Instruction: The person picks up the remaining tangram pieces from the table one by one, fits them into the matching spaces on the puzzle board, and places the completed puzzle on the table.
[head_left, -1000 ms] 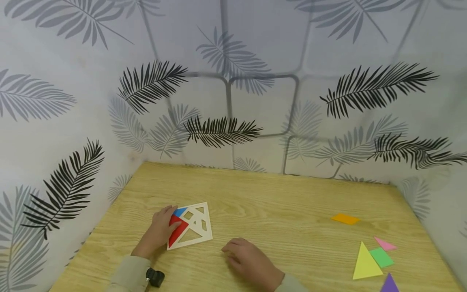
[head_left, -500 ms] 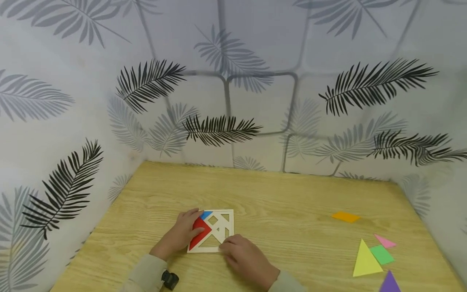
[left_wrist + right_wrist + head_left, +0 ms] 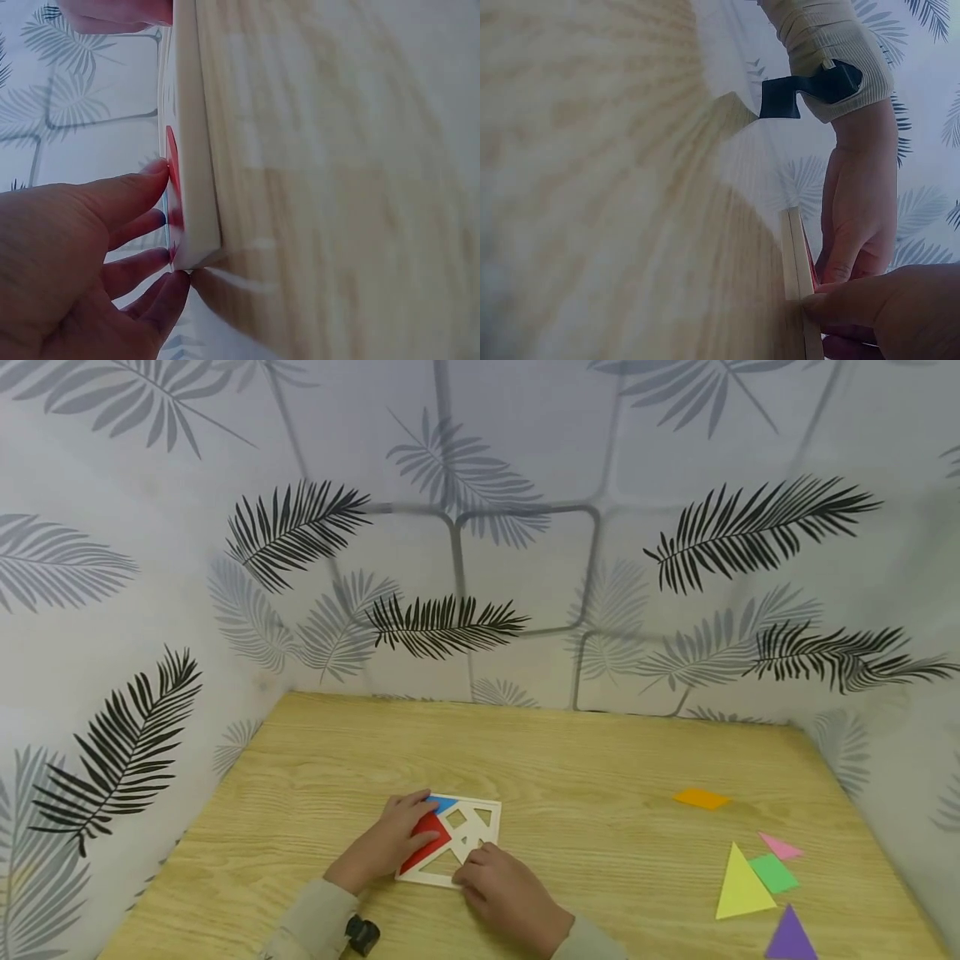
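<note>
A white tangram board (image 3: 473, 829) with cut-out shapes lies on the wooden table before me. A red triangle (image 3: 439, 825) and a blue triangle (image 3: 444, 805) sit in its left side. My left hand (image 3: 384, 845) holds that side, thumb over the red piece and fingertips at the outer edge, as the left wrist view also shows. At the near right corner, my right hand (image 3: 504, 887) grips the board, covering some cut-outs. In the right wrist view its thumb (image 3: 847, 304) presses against the board's side edge (image 3: 799, 259).
Loose pieces lie to the right: an orange parallelogram (image 3: 702, 798), a pink triangle (image 3: 782, 846), a green square (image 3: 775, 873), a yellow triangle (image 3: 742, 887) and a purple triangle (image 3: 791, 935). A leaf-patterned cloth (image 3: 525, 677) rises behind the table. A black device (image 3: 363, 935) is on my left wrist.
My left hand has brought the board to the right until it met my right hand, which now grips the near right corner. The board has also turned slightly. The loose pieces stay put.
</note>
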Demonstrator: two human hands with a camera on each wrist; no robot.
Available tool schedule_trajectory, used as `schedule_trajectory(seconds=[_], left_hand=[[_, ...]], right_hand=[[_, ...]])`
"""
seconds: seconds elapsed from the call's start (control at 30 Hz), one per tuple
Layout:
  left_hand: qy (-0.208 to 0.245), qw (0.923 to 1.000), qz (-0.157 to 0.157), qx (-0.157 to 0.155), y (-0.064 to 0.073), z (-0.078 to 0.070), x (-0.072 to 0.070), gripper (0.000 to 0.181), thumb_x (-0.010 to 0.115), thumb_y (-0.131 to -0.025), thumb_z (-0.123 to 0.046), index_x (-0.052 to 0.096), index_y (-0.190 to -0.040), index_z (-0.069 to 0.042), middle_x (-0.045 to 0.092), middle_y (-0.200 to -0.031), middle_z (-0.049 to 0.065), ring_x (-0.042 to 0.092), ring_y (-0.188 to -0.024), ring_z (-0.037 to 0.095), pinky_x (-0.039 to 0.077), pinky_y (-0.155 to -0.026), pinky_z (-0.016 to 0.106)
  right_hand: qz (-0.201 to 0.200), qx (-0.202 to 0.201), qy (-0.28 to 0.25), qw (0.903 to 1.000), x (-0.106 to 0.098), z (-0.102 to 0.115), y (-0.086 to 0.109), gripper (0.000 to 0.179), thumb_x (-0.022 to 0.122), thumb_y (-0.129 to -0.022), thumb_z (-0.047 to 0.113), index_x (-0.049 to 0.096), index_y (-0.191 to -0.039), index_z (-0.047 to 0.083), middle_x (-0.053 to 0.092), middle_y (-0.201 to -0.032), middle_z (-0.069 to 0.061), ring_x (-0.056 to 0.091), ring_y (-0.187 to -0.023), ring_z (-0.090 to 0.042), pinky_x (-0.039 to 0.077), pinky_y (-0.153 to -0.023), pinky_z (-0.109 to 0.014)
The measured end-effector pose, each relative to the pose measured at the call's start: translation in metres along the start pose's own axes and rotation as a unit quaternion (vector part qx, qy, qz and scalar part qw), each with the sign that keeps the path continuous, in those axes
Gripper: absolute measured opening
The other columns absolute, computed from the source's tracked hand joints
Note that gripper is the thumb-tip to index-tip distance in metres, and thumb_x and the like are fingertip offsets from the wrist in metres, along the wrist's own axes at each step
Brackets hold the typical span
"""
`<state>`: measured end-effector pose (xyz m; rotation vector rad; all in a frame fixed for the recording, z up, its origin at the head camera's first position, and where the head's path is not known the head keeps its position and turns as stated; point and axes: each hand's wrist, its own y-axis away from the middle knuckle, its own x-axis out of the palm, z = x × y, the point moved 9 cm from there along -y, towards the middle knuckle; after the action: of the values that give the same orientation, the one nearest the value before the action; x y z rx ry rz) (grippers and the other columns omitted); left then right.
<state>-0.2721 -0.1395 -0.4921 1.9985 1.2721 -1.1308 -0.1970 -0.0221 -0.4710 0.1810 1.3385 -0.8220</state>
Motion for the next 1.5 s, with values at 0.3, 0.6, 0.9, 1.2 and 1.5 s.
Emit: schedule_trajectory(seconds=[0.3,0.6,0.9,1.2,1.5], left_hand=[[-0.021,0.9994,0.018,0.02,-0.007,-0.009,0.009,0.05,0.053,-0.095,-0.032,0.045,-0.138,-0.007,0.033,-0.145,0.014,0.032,-0.127,0.032,0.033,-0.099,0.046],[-0.038,0.9981,0.023,0.044,-0.02,-0.024,0.012,0.048,0.051,-0.097,-0.026,0.042,-0.14,-0.007,0.032,-0.146,0.013,0.032,-0.122,0.032,0.035,-0.096,0.045],[-0.075,0.9943,0.014,0.075,-0.031,-0.036,0.02,0.045,0.05,-0.097,-0.023,0.043,-0.139,-0.008,0.035,-0.143,0.013,0.036,-0.112,0.032,0.037,-0.09,0.042],[-0.068,0.9944,0.011,0.08,-0.04,-0.047,0.027,0.046,0.05,-0.097,-0.024,0.043,-0.139,-0.008,0.037,-0.142,0.014,0.037,-0.11,0.033,0.038,-0.09,0.042],[-0.096,0.9947,-0.003,0.036,-0.049,-0.059,0.031,0.051,0.055,-0.093,-0.031,0.046,-0.137,-0.007,0.043,-0.137,0.011,0.04,-0.106,0.032,0.04,-0.088,0.039]], right_hand=[[0.012,0.011,-0.025,0.9996,0.002,0.001,0.003,0.007,0.067,-0.085,0.014,0.071,-0.091,0.015,0.061,-0.088,0.011,0.05,-0.081,-0.005,0.042,-0.073,-0.018],[0.002,0.058,-0.043,0.9974,-0.004,-0.007,0.007,0.007,0.071,-0.082,0.013,0.07,-0.089,0.013,0.059,-0.083,0.01,0.048,-0.078,-0.007,0.043,-0.07,-0.02],[-0.007,0.092,-0.037,0.9951,-0.007,-0.013,0.013,0.01,0.07,-0.081,0.008,0.07,-0.09,0.013,0.059,-0.084,0.009,0.048,-0.078,-0.009,0.043,-0.071,-0.022],[-0.033,0.098,-0.018,0.9945,-0.016,-0.02,0.023,0.017,0.069,-0.077,0.0,0.069,-0.09,0.011,0.057,-0.083,0.007,0.046,-0.077,-0.012,0.042,-0.07,-0.024],[-0.061,0.101,-0.015,0.9929,-0.023,-0.032,0.039,0.024,0.063,-0.074,-0.006,0.065,-0.089,0.013,0.055,-0.087,0.006,0.047,-0.08,-0.014,0.042,-0.074,-0.028]])
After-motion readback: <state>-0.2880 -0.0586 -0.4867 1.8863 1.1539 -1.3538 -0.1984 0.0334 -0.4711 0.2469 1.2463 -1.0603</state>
